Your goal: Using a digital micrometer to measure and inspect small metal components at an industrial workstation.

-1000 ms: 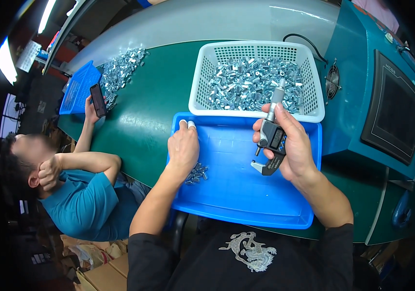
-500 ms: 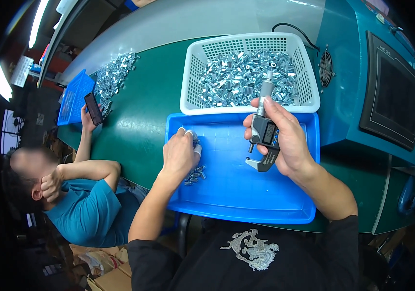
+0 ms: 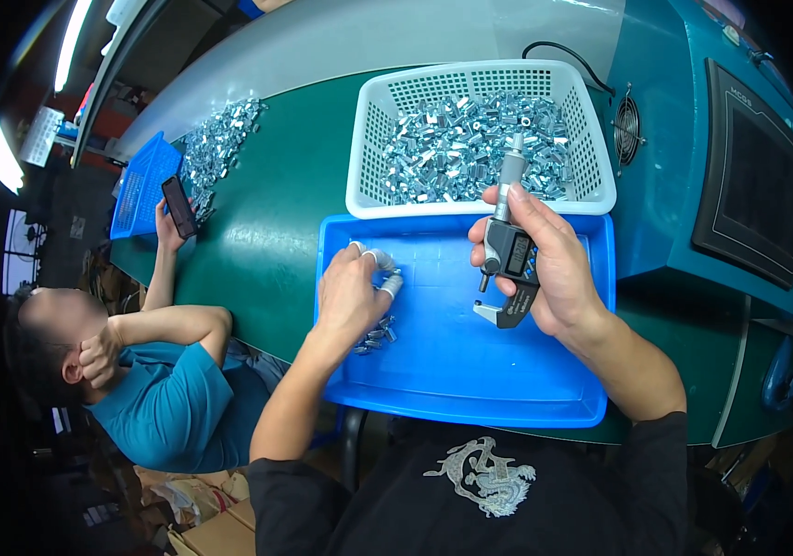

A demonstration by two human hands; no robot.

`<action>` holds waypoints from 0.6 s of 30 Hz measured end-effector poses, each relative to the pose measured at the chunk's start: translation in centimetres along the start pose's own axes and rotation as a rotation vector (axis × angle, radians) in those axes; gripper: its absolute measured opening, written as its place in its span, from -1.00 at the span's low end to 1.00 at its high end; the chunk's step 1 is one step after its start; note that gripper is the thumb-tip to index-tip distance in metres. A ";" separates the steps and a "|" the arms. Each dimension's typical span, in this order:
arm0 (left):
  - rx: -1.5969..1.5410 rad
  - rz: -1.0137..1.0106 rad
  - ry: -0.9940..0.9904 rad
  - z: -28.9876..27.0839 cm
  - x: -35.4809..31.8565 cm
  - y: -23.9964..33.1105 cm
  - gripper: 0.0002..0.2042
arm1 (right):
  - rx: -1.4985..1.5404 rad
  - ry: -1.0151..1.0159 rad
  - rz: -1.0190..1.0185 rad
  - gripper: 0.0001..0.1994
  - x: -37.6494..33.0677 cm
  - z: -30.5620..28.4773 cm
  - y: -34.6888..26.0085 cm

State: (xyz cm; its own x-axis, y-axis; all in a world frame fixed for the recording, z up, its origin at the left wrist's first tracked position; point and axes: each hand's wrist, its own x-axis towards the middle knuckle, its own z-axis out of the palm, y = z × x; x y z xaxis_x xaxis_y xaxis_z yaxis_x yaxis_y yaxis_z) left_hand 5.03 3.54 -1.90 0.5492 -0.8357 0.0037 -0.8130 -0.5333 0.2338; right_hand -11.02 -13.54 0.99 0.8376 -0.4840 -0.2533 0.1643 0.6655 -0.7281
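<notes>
Across most of the view, green tabletop (image 3: pixel 294 139), probably hard and smooth. At its right end, teal machine (image 3: pixel 660 208) with dark screen. At the near edge, shallow blue tray (image 3: pixel 470 371), mostly bare floor; likely light and fairly stiff, best lifted by both short rims. Close behind the tray's rear edge, white perforated basket (image 3: pixel 480 209), well filled with metal pieces (image 3: pixel 470 153); likely heavy as loaded, calling for two hands at opposite rims. Toward the tabletop's far left, loose heap (image 3: pixel 220 153) of similar pieces.

Over the tray, right of centre, digital micrometer (image 3: pixel 518 255) in right hand (image 3: pixel 558 269): fingers wrapped round the body, thumb against the sleeve. Thimble toward the tray's rear edge, C-frame toward the near edge; gap between measuring faces, nothing seen in it. Judged rigid, fairly dense, sensitive to knocks; best held by the frame, clear of the faces.

At the tray's left edge, left hand (image 3: pixel 348 292), fingers bent, white fingertip covers (image 3: pixel 392 284) on. Cannot tell: piece pinched or only touched. Partly under the hand, small cluster (image 3: pixel 376 335) of shiny pieces. Judged hard, light singly, perhaps slippery; best pinched across the sides.
</notes>
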 end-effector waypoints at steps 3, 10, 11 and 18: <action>-0.821 -0.240 -0.187 -1.3 0.1 2.5 -0.79 | -0.006 0.012 0.001 -0.60 0.2 -0.2 0.1; -1.556 -0.196 -0.267 0.5 -1.1 5.7 -0.70 | 0.100 0.039 -0.020 -0.52 0.3 -0.6 -0.2; -1.596 -0.175 -0.283 0.8 -1.3 5.6 -0.70 | 0.104 0.033 -0.020 -0.52 0.4 -0.6 -0.1; -1.679 -0.191 -0.303 1.1 -1.4 5.6 -0.73 | 0.118 0.021 -0.021 -0.53 0.2 -0.8 -0.1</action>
State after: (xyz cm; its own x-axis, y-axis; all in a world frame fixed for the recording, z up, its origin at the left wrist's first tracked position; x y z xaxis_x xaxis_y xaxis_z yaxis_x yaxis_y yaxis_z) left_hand -0.55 1.60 -1.67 0.3928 -0.8799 -0.2674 0.4412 -0.0748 0.8943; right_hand -11.25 -14.19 0.53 0.8225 -0.5096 -0.2526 0.2434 0.7168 -0.6534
